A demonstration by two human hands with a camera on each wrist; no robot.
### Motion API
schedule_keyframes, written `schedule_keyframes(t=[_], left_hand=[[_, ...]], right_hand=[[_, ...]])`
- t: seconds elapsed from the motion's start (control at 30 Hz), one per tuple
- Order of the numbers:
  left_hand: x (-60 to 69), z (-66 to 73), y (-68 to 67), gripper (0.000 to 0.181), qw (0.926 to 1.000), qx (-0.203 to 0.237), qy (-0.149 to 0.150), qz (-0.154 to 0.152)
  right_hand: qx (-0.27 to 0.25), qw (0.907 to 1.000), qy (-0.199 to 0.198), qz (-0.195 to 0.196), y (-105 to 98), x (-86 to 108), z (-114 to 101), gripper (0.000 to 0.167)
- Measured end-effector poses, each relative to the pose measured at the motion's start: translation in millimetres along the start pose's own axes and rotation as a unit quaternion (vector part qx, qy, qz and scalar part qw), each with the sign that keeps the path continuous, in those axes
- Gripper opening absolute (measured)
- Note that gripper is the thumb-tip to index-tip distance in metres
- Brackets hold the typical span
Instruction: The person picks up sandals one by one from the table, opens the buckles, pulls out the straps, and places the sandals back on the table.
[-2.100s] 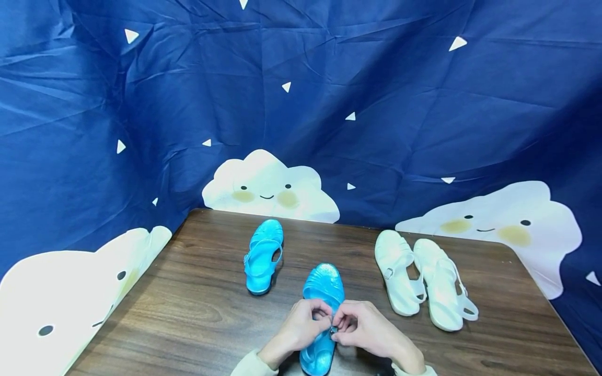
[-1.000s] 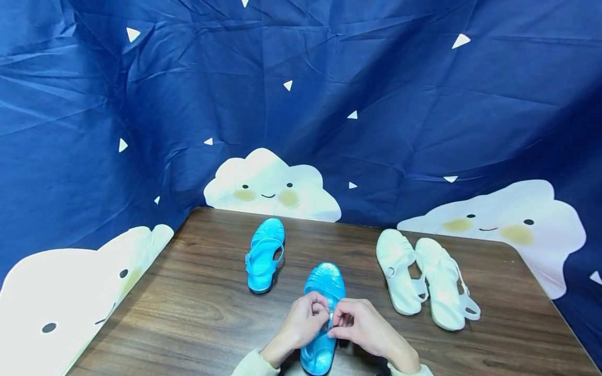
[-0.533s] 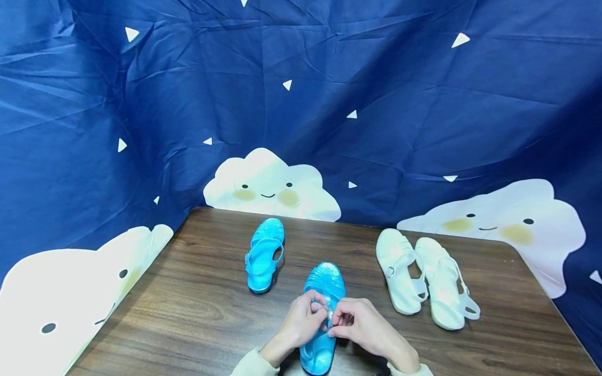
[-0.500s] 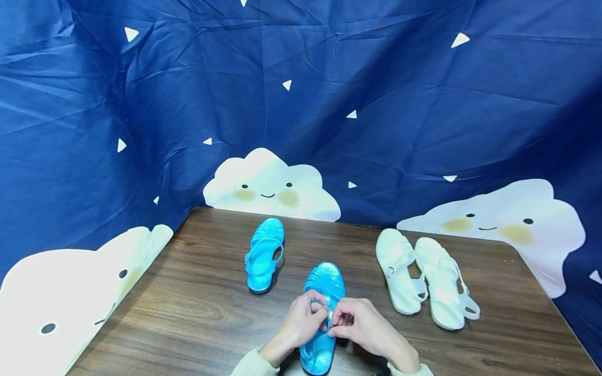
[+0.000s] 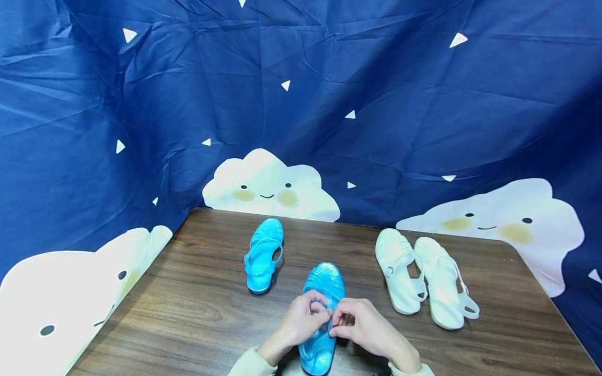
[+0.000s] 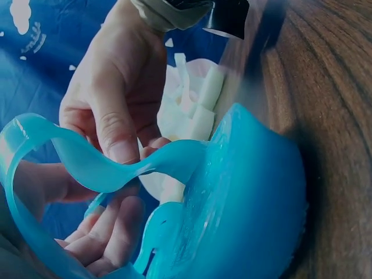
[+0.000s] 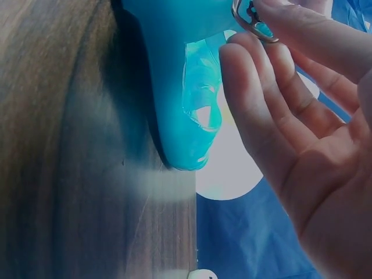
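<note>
A glossy blue jelly sandal (image 5: 325, 282) lies on the table, its toe pointing away from me. Over its middle, my left hand (image 5: 302, 321) pinches the ankle strap with bent fingers. On the other side my right hand (image 5: 367, 326) pinches the strap near its buckle. That metal buckle (image 7: 251, 24) shows beside the right thumb and fingertips in the right wrist view. The strap (image 6: 93, 165) arches above the heel (image 6: 256, 197) in the left wrist view, with both hands around it. Fingers partly hide whether the strap end is through the buckle.
Another blue sandal (image 5: 264, 256) sits farther back to the left. Two white sandals (image 5: 398, 287) stand side by side on the right. A brown wooden table (image 5: 188, 303) bears them all, and a blue cloth (image 5: 301, 104) with clouds hangs behind.
Both hands stay at the sandal's strap, with small finger shifts. The left fingertips are now closer to the right ones. The buckle seen between the fingers earlier is now mostly covered.
</note>
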State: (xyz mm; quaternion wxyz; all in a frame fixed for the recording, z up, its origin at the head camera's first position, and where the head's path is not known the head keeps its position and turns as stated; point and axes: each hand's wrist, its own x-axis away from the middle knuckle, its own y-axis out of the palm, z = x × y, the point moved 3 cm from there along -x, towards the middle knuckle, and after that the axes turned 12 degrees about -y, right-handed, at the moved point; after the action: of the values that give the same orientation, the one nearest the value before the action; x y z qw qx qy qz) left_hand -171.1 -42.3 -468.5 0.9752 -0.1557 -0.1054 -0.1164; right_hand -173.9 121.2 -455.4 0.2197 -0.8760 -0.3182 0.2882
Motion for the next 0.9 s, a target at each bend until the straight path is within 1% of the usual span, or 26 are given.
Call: schedule_keyframes(t=[0.13, 0.37, 0.5, 0.67, 0.77, 0.9], left_hand=[[-0.2, 0.2, -0.7, 0.020, 1.0000, -0.001, 0.007, -0.004], [1.0, -0.6, -0.2, 0.017, 0.9998, 0.017, -0.001, -0.012], [-0.8, -1.6, -0.3, 0.017, 0.9997, 0.021, -0.002, -0.013], [-4.1, -3.9, 0.3, 0.017, 0.9987, 0.042, -0.007, -0.028], [-4.9, -4.8, 0.8, 0.016, 0.9978, 0.056, -0.008, -0.036], [-4.3, -4.1, 0.4, 0.015, 0.9974, 0.060, -0.011, -0.038]], right_hand=[[0.002, 1.0000, 0.003, -0.003, 0.0, 0.3, 1.2, 0.012], [0.006, 0.9999, -0.006, -0.005, 0.1, 0.3, 2.3, 0.013], [0.005, 0.9999, -0.009, -0.006, 0.1, -0.3, 3.0, 0.013], [0.003, 0.9999, -0.008, -0.010, 0.3, -0.9, 2.6, 0.013], [0.001, 0.9998, -0.014, -0.012, 0.0, -1.5, 0.9, 0.012], [0.000, 0.9996, -0.027, -0.008, -0.2, -1.9, -1.6, 0.012]])
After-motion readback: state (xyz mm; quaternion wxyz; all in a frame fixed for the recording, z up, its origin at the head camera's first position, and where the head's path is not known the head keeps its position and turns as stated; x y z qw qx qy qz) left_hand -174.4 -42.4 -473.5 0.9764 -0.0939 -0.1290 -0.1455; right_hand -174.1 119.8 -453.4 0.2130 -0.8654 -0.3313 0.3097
